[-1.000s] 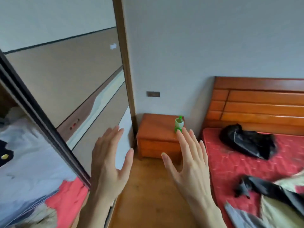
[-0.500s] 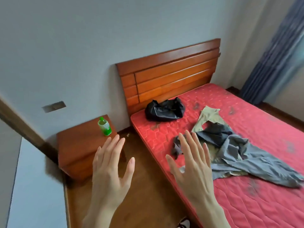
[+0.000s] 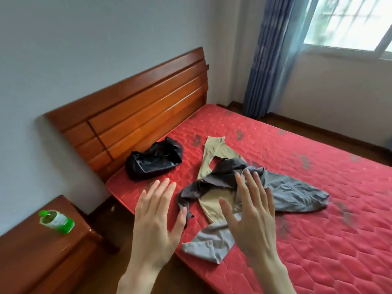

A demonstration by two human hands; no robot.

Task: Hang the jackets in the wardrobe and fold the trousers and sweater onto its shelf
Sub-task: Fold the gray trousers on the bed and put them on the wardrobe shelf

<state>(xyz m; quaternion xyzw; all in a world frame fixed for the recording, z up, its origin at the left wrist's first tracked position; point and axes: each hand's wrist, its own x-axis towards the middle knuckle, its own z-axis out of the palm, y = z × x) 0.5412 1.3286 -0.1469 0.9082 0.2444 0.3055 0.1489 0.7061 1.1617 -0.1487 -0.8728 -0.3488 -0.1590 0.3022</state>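
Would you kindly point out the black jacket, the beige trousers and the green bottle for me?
black jacket (image 3: 153, 161), head view, on the middle of the crumpled bundle.
beige trousers (image 3: 214, 202), head view, on the seat part showing below the grey garment.
green bottle (image 3: 57, 221), head view, on its label.

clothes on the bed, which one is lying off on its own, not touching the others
The black jacket, bunched up by the headboard. The beige trousers and grey garments overlap in one pile nearer both hands.
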